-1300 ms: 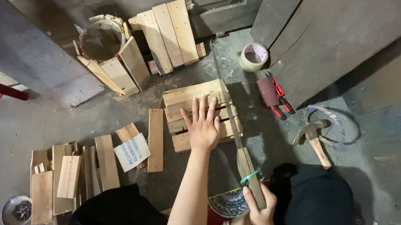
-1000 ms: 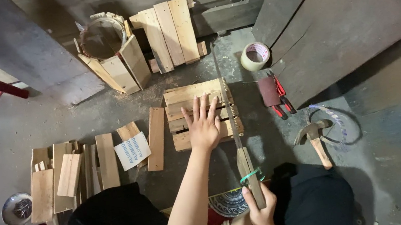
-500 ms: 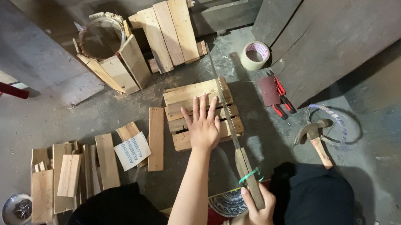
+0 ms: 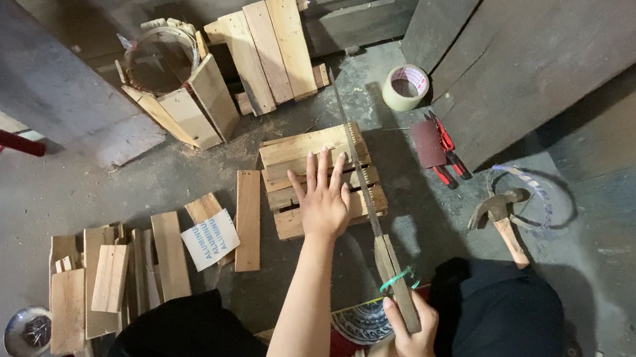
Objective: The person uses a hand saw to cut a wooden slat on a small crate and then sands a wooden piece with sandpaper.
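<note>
Left hand (image 4: 323, 202) pressed flat on the small wooden pallet (image 4: 324, 179) in the middle of the floor (image 4: 56, 192), fingers (image 4: 316, 172) spread apart across the slats. Right hand (image 4: 413, 333) wrapped shut round the wooden handle of the handsaw (image 4: 370, 212), blade running away from the body along the pallet's right edge, just beside the left hand.

Best done with long, even strokes along the blade's line, weight kept on the flat palm to stop the pallet shifting, and the spread fingertips held well clear of the teeth. Probably wise to keep the wrist straight behind the handle, letting the blade do the cutting rather than forcing it.

Hard to tell whether the teeth are actually biting into wood or only resting against the edge; the far tip of the blade thin and faint against the grey floor. Right hand partly cut off at the bottom of the view, knees hiding whatever lies beneath. Hammer (image 4: 500, 217), pliers (image 4: 443, 158) and roll of tape (image 4: 406, 86) lying to the right, loose planks (image 4: 117, 273) to the left
</note>
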